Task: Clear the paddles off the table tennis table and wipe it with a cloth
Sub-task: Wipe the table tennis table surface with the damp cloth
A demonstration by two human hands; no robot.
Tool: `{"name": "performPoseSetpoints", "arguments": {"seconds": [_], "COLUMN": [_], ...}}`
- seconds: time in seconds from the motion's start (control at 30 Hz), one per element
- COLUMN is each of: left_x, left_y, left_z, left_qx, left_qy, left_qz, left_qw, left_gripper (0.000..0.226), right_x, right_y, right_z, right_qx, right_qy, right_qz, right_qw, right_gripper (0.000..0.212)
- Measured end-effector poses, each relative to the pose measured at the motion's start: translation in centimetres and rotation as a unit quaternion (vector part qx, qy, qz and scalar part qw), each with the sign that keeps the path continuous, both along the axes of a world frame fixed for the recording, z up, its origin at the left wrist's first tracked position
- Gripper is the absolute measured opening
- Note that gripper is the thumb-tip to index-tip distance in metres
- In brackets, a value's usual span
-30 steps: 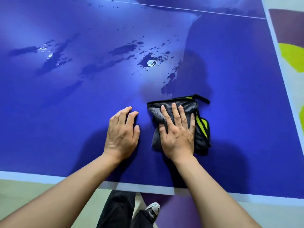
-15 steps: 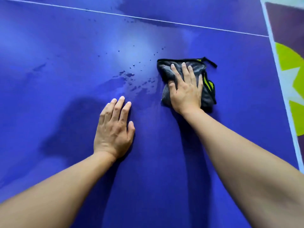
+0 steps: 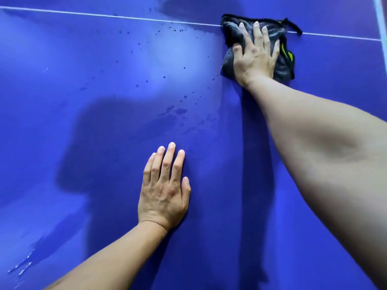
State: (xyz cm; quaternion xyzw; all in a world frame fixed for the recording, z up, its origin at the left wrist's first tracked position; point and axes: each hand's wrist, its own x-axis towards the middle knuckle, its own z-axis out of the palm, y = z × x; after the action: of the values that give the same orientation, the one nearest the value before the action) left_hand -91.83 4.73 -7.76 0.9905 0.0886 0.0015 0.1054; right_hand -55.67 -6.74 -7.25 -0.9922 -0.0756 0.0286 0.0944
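The blue table tennis table [image 3: 104, 143] fills the view. A dark grey cloth [image 3: 282, 61] with black trim and yellow-green stripes lies at the upper right, across the white centre line [image 3: 104, 15]. My right hand [image 3: 254, 57] presses flat on the cloth with straight, spread fingers, the arm stretched far forward. My left hand [image 3: 165, 189] rests flat on the bare table nearer to me, fingers straight. No paddles are in view.
Small water droplets [image 3: 184, 97] dot the table between the hands and up toward the centre line. A wet streak [image 3: 27, 262] shows at the lower left. The white side line [image 3: 380, 21] marks the table's right edge.
My right hand has pushed the cloth away from me, from the near edge up to the centre line, wiping off the large puddles. My left hand stays flat on the table.
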Motion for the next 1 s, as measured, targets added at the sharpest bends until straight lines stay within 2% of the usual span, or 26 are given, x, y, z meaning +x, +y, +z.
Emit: {"name": "performPoseSetpoints", "arguments": {"seconds": [0.17,0.4,0.57,0.73,0.9,1.0], "left_x": [0.3,0.1,-3.0,-13.1,-26.0,-30.7], "left_y": [0.0,-0.1,0.1,-0.3,-0.8,-0.8], "left_z": [0.2,0.8,2.6,3.1,2.7,3.0], "left_qx": [-0.01,-0.044,-0.111,-0.105,-0.062,-0.034], "left_qy": [-0.013,-0.035,-0.122,-0.097,0.002,0.037], "left_qz": [0.003,0.007,0.044,0.054,0.06,0.039], "left_qw": [1.0,0.998,0.985,0.988,0.996,0.998], "left_gripper": [0.058,0.053,0.039,0.045,0.053,0.058], "right_x": [-3.7,-18.0,-27.3,-40.7,-55.5,-61.9], "right_y": [0.5,1.3,-0.8,-3.7,-7.5,-8.5], "right_z": [0.2,0.0,-0.6,-0.2,0.4,0.2], "right_qx": [0.006,0.003,-0.008,0.003,0.018,0.011], "right_qy": [0.011,-0.011,-0.007,0.007,0.009,0.015], "right_qz": [0.067,0.145,0.155,0.165,0.179,0.177], "right_qw": [0.998,0.989,0.988,0.986,0.984,0.984], "right_gripper": [0.059,0.057,0.058,0.061,0.065,0.066]}}
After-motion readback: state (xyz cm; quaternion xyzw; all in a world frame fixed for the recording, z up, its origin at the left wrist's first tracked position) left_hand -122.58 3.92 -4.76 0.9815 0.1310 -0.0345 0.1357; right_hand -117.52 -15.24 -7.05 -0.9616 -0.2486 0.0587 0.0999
